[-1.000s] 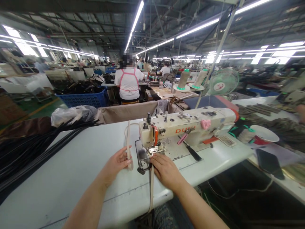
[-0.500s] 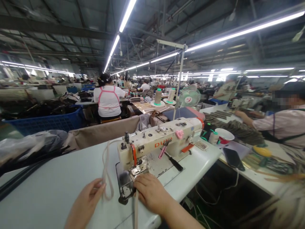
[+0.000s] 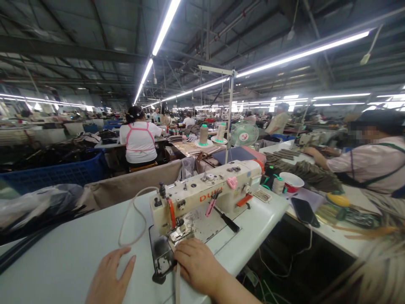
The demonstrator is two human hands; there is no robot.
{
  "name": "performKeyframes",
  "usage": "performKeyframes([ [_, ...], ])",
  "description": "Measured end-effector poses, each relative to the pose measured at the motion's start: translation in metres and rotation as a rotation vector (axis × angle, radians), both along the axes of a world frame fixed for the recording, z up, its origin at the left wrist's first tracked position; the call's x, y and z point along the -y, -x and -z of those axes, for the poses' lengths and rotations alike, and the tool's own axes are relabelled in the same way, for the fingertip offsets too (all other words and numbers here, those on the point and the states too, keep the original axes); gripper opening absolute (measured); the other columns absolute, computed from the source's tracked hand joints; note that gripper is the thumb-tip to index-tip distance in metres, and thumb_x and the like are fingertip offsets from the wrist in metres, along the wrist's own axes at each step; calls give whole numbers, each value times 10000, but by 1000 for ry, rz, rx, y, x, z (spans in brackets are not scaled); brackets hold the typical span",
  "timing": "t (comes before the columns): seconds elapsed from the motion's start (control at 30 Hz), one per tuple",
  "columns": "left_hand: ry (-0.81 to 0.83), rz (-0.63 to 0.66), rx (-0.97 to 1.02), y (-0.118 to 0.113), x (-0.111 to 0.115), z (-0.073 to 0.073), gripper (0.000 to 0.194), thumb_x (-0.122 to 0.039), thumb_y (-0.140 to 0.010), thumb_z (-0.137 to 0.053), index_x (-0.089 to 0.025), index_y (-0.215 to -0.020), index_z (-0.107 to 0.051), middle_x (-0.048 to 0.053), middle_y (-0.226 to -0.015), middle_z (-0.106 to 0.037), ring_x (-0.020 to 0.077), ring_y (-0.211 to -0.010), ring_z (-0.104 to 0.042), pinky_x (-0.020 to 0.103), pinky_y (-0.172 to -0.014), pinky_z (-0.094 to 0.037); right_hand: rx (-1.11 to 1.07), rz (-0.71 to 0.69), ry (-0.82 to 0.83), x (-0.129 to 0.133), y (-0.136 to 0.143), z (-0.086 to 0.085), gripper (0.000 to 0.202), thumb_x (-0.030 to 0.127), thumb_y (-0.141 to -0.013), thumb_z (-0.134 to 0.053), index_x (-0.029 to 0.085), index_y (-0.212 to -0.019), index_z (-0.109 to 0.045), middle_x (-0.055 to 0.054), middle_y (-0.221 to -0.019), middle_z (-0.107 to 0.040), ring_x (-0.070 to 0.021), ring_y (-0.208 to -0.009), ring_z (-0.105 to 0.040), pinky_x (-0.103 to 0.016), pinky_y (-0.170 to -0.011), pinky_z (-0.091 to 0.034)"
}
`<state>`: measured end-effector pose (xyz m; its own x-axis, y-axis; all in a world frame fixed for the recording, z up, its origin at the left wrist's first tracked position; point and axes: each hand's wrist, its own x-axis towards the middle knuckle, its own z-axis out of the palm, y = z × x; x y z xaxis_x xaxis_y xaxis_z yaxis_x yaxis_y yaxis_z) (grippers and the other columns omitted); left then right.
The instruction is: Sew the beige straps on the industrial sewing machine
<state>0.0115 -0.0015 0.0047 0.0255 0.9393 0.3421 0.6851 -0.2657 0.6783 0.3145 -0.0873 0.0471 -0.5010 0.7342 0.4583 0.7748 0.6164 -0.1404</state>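
A white sewing machine (image 3: 205, 185) stands on the pale table (image 3: 95, 228). My right hand (image 3: 198, 266) lies at its needle end, fingers pressed together over a narrow beige strip (image 3: 177, 283) that hangs down toward the table's front edge. My left hand (image 3: 110, 276) is over the table to the left, thumb and fingers apart, holding nothing. Beyond it, a thin pale strip (image 3: 122, 223) curves in a loop on the table and runs behind the machine head. The fingertips of my right hand partly hide the area by the presser foot.
Pink snips (image 3: 211, 207) and a black-handled tool (image 3: 230, 222) lie on the machine bed. Thread cones (image 3: 203, 136) and a fan (image 3: 244, 133) stand behind. At right are a phone (image 3: 305, 212), a red-white bowl (image 3: 291, 182) and a seated person (image 3: 373, 160).
My left hand has let go of the pale strip and opened, moving slightly left and down. The strip's loop has spread wider to the left. The whole view has shifted slightly.
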Motion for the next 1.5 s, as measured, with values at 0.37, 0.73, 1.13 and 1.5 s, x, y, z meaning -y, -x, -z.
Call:
performKeyframes([
  [0.37, 61, 15, 61, 1, -5, 9, 519, -611, -822, -538, -198, -1081, -718, 130, -1196, -628, 355, -1155, -609, 584, -1117, -487, 11, 5, -12, 0, 0, 1, 140, 298, -988, -626, 236, -1103, -677, -73, -1075, -745, -232, -1062, -656, -367, -931, -513],
  [0.73, 25, 11, 8, -14, 17, -33, 300, -351, -897, -511, -200, -1097, -675, 126, -1214, -609, 304, -1171, -609, 525, -1103, -504, -58, -8, -71, 2, 3, -12, 148, 237, -1004, -648, 199, -1138, -697, -104, -1093, -748, -248, -1062, -669, -405, -948, -536],
  [1.13, 91, 72, 244, -22, 22, -49, 211, -332, -850, -581, -228, -977, -713, 98, -1115, -660, 266, -1025, -673, 477, -1015, -538, -76, -19, -75, 3, 5, -16, 150, 233, -1021, -627, 185, -1137, -710, -124, -1118, -748, -271, -1071, -680, -437, -951, -556],
  [1.5, 830, 518, 821, -88, 121, -60, 647, -668, -787, -739, -128, -1134, -664, 153, -1078, -750, 256, -975, -729, 413, -925, -568, -88, -27, -110, -4, 4, -9, 133, 198, -1012, -620, 193, -1114, -706, -111, -1124, -766, -278, -1086, -699, -455, -965, -560],
])
